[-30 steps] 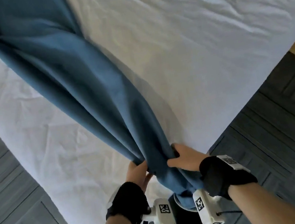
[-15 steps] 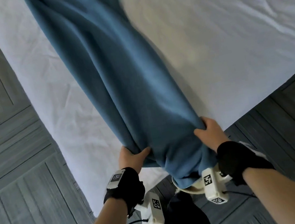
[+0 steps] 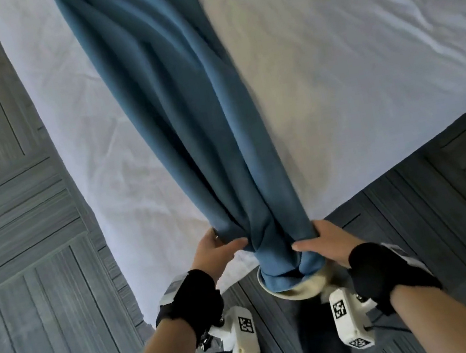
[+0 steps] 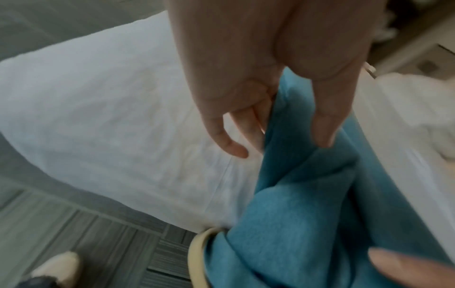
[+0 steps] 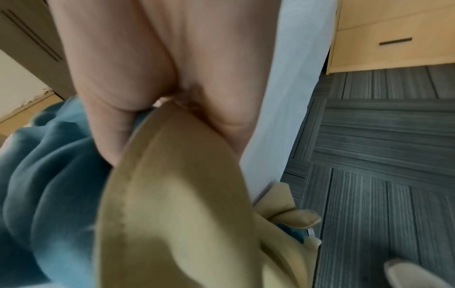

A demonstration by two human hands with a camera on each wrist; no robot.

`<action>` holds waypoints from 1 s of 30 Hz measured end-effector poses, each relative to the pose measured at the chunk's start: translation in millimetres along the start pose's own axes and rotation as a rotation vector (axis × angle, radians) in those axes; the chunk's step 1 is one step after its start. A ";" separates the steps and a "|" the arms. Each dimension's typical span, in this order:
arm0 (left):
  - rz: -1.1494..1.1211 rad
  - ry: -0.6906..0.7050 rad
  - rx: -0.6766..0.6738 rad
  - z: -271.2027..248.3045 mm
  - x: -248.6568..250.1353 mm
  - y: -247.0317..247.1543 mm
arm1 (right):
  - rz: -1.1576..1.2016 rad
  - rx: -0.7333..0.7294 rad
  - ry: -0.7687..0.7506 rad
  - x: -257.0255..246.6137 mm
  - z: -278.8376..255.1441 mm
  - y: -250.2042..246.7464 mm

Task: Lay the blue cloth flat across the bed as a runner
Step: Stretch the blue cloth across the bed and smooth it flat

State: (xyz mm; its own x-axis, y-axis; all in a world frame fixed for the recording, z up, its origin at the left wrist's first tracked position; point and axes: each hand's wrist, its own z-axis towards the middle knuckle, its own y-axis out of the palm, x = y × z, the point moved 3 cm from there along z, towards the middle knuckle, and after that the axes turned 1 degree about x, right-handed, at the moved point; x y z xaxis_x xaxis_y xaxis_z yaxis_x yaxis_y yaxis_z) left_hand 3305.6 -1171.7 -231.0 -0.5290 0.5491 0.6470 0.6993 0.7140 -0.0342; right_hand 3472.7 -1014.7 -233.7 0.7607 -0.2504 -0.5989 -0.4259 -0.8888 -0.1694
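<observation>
Both hands pinch the bunched near end of the blue cloth (image 3: 183, 116), left hand (image 3: 218, 252) and right hand (image 3: 324, 242) at lower centre; it runs up-frame over the bed (image 3: 360, 60), looking soft and limp, best held at its corners.

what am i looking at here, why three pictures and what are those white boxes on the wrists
No robot here: a person is working with bare hands and wearing three cameras. The head view looks down from the forehead; the white boxes strapped to the wrists are the other two cameras, each looking along its hand. The bed, in a white sheet, has a blue cloth stretched along it, bunched into folds rather than flat. The left hand and right hand each pinch the near end, which hangs past the bed's corner above the grey floor. The cloth's underside is tan.
</observation>
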 end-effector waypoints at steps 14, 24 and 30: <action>0.040 0.099 0.282 -18.7 -21.8 85.1 | -0.293 0.110 -0.100 20.5 5.3 -109.8; 0.491 -0.050 0.643 -53.0 -64.5 82.5 | -0.516 0.266 -0.106 40.5 13.2 -157.7; 0.445 -0.012 0.694 -64.2 -69.2 53.7 | -0.613 0.362 -0.089 42.4 8.1 -187.0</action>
State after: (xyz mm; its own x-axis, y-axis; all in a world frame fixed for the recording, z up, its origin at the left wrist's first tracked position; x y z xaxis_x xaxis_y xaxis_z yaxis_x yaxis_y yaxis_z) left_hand 3410.5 -1199.2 -228.7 -0.2807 0.8456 0.4541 0.3909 0.5328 -0.7505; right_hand 3580.7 -856.0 -233.7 0.8788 0.2992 -0.3718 -0.0825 -0.6721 -0.7358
